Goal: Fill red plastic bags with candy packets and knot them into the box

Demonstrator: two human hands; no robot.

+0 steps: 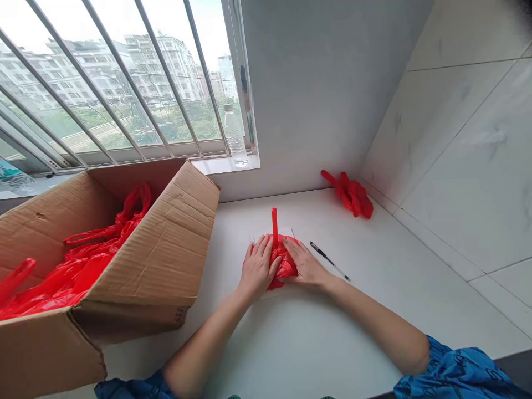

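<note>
A crumpled red plastic bag (pixel 286 265) lies on a sheet of white paper (pixel 270 292) on the white tabletop, one narrow strip of it sticking up toward the wall. Flat over its left side rests my left hand (pixel 258 267), fingers stretched out. My right hand (pixel 305 263) presses on the bag's right side, with its fingers also extended. The bag shows between the two hands. Much of the paper is hidden beneath the bag and hands.
A large open cardboard box (pixel 153 249) holding red bags (pixel 87 271) stands at the left. Right of my hands lies a pen (pixel 330 261); another red bag (pixel 351 195) is near the wall. A clear bottle (pixel 235 136) stands on the sill by the barred window.
</note>
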